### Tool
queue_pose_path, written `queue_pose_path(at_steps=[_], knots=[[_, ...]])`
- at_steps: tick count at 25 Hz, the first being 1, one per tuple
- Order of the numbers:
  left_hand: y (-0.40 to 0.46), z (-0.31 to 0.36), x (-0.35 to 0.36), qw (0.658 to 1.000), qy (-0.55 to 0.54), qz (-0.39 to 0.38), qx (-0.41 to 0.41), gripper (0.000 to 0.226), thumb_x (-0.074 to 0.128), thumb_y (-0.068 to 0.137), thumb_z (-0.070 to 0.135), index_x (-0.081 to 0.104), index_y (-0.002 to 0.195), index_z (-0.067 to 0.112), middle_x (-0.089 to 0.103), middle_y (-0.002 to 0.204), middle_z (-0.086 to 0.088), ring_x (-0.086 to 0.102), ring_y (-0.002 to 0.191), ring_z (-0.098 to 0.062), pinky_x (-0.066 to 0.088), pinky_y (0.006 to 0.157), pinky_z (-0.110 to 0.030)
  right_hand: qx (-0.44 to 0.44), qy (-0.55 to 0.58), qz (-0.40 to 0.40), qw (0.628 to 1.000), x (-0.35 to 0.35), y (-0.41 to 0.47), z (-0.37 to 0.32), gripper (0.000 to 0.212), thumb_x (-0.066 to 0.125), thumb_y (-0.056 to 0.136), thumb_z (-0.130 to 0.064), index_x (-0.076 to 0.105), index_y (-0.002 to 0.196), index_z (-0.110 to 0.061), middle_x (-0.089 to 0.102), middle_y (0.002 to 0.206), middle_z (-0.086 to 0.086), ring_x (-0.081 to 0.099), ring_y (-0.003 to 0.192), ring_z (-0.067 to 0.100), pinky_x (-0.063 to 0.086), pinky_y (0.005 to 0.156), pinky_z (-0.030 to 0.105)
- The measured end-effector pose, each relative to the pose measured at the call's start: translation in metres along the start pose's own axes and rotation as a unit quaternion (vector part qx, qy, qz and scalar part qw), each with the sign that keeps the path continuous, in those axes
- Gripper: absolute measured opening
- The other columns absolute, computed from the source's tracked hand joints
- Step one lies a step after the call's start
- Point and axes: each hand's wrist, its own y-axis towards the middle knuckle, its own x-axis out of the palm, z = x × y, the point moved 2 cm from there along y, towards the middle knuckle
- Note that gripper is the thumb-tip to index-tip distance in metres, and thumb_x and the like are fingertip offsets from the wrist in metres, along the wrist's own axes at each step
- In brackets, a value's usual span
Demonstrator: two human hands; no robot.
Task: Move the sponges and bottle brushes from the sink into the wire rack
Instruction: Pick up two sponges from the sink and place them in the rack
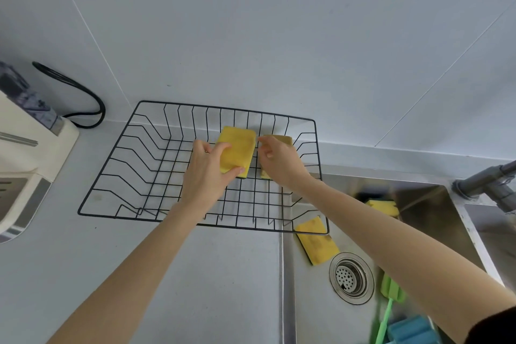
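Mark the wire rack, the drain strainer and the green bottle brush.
wire rack (pixel 110 167): head view, on the bent wires of its left wall.
drain strainer (pixel 351 277): head view, on the perforated centre.
green bottle brush (pixel 392 290): head view, on its green head.

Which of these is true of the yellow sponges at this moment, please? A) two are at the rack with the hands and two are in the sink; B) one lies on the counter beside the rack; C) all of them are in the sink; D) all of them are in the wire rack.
A: the left hand grips one sponge over the wire rack, the right hand covers a second sponge there, and two more sponges lie in the sink.
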Motion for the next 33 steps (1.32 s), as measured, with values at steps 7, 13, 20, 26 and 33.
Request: queue_pose_path(at_steps=[7,13,20,26,33], knots=[[0.023,0.008,0.021,0.999,0.034,-0.036,0.021,0.057,0.067,0.077,0.031,0.044,0.128,0.016,0.038,0.118,-0.014,0.047,0.106,-0.027,0.044,0.069,-0.033,0.025,0.027,-0.031,0.999,0.006,0.019,0.004,0.043,0.049,0.092,-0.018,0.047,0.133,-0.006,0.062,0.124,0.013,0.059,0.113,0.025,0.047,0.098,0.032],[0.024,0.002,0.039,0.996,0.038,-0.074,0.027,0.050,0.064,0.081,0.021,0.043,0.126,0.014,0.034,0.127,-0.014,0.052,0.104,-0.029,0.046,0.073,-0.033,-0.014,-0.077,-0.042,0.996,0.018,0.020,0.018,0.040,0.047,0.092,-0.014,0.049,0.131,-0.006,0.052,0.123,0.017,0.049,0.117,0.031,0.045,0.096,0.039],[0.027,0.009,0.048,0.993,0.048,-0.103,0.023,0.064,0.063,0.081,0.022,0.031,0.136,0.016,0.021,0.145,-0.013,0.024,0.133,-0.033,0.046,0.090,-0.042,-0.045,-0.203,-0.021,0.978,0.019,0.008,0.023,0.057,0.050,0.089,-0.032,0.035,0.141,-0.017,0.036,0.142,0.014,0.032,0.129,0.034,0.026,0.110,0.040],[0.034,0.012,0.058,0.983,0.064,-0.157,0.069,0.071,0.060,0.084,0.021,0.020,0.143,0.022,0.007,0.155,-0.011,0.010,0.141,-0.033,0.025,0.113,-0.045,-0.024,-0.259,-0.052,0.964,0.018,0.007,0.029,0.077,0.057,0.085,-0.031,0.017,0.145,-0.004,0.021,0.152,0.017,0.020,0.141,0.032,0.018,0.116,0.040],[0.037,0.013,0.059,0.976,0.110,-0.170,0.085,0.069,0.058,0.085,0.022,0.020,0.142,0.019,0.007,0.155,-0.012,0.011,0.141,-0.037,0.022,0.116,-0.046,-0.031,-0.285,-0.053,0.956,0.021,0.011,0.032,0.072,0.058,0.088,-0.020,0.017,0.145,-0.003,0.017,0.155,0.014,0.017,0.144,0.027,0.017,0.118,0.035]])
